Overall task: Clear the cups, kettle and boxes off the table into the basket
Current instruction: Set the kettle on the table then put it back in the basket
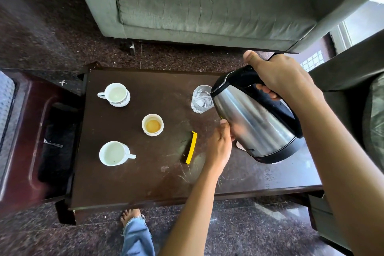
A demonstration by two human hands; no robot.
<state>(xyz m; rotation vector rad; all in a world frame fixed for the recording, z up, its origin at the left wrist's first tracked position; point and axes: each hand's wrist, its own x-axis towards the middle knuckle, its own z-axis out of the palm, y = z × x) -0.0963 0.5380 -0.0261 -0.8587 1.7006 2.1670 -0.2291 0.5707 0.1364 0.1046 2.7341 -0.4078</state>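
Observation:
My right hand (278,78) grips the black handle of a steel kettle (255,124), which hangs tilted above the right part of the dark wooden table (145,183). My left hand (220,147) touches the kettle's lower side with its fingers. Behind the kettle's spout stands a clear glass (201,98). Three white cups stand on the left half: one at the back (116,94), a small one holding brown liquid (152,124) in the middle, one at the front (115,153). A flat yellow strip (191,147) lies near my left hand.
A grey-green sofa (207,2) stands beyond the table. At the left is a dark red-brown container (25,151) with a black inside and a metal spoon (53,143) in it. My foot (129,215) is on the speckled floor at the table's front edge.

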